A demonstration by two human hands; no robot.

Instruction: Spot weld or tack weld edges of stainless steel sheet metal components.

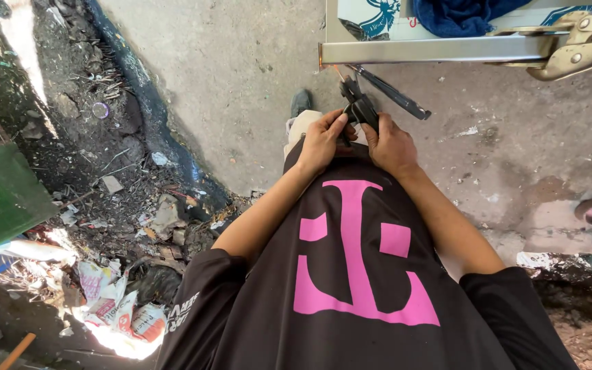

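Both hands meet at waist height over a bare concrete floor [241,82]: the left hand [323,142] and the right hand [388,144] are clenched together around a small black metal hand tool [360,109] with a slim dark handle angling away to the right of the right hand. Its tip points up toward the end of a bright square steel bar [440,49], which runs just above and beyond the hands. Farther right along that bar, a brass-coloured locking clamp [577,42] grips it, and a blue cloth [460,15] lies on the board behind. Left of the left hand, rubble and torn printed sacks [114,308] line the floor's edge. The work looks to call for a steady two-handed hold, wrists braced near the body, and the tip kept square to the bar's end.
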